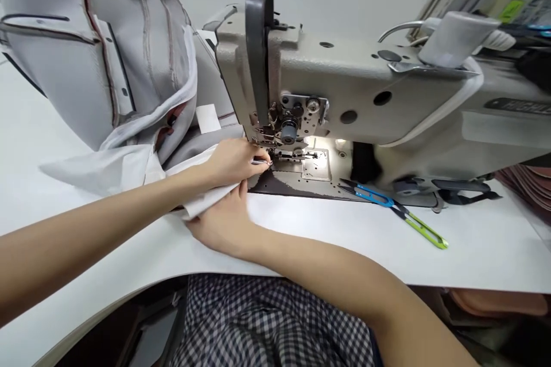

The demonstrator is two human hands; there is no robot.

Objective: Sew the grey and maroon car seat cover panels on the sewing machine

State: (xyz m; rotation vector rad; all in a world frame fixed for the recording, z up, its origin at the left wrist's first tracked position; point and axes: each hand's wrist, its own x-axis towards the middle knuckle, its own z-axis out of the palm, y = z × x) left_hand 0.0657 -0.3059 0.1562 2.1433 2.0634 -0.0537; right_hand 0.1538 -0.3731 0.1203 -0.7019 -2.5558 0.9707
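Note:
A beige industrial sewing machine (344,86) stands on a white table (473,246). A large grey cover with white lining and dark red seams (129,69) is piled at the left, its edge running to the presser foot (284,152). My left hand (235,160) lies on top of the white fabric edge (202,200), fingers pinched together right at the presser foot. My right hand (224,221) sits just below it, gripping the same fabric edge from the near side, its fingers partly hidden under the cloth.
Blue thread snips (370,194) and green thread snips (424,229) lie on the table right of the needle plate. A stack of brownish-pink pieces (531,183) is at the far right. A checked garment (275,321) covers my lap below the table edge.

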